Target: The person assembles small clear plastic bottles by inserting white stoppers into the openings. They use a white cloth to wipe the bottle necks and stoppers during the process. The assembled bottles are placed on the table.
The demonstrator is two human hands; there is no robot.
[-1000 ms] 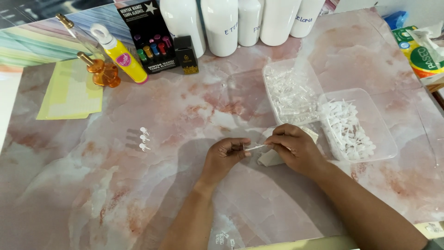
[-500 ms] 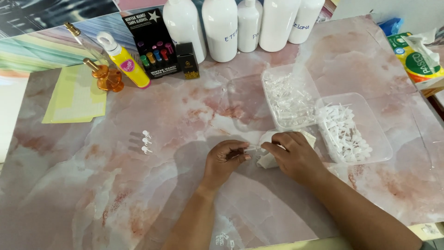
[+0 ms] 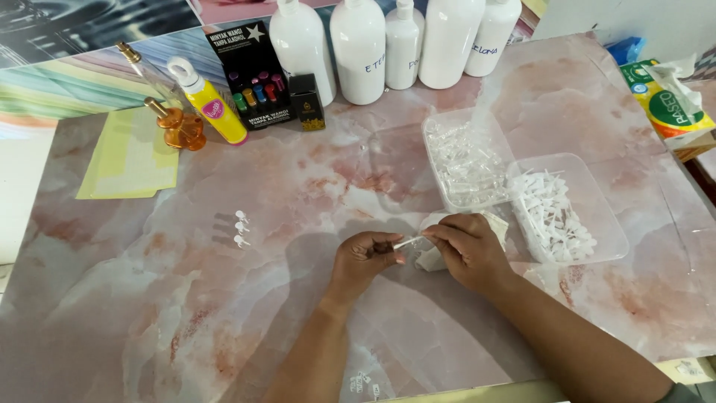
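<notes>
1. In the head view, the left hand [image 3: 363,261] and the right hand [image 3: 468,250] met over the pink marble table [image 3: 224,313], close together, so both could work on one tiny thing.
2. The left hand's fingers were curled shut on one end of a thin white tube [image 3: 409,242]. The right hand pinched the other end.
3. Just past the right hand sat a clear tray of white pieces [image 3: 556,213], and beside that a second clear tray of see-through pieces [image 3: 466,160], near enough to grab from.
4. Out from the left hand lay three small finished pieces [image 3: 240,228] in a neat row, kept apart from the loose ones.
5. Far from both hands stood white bottles [image 3: 358,48].
</notes>
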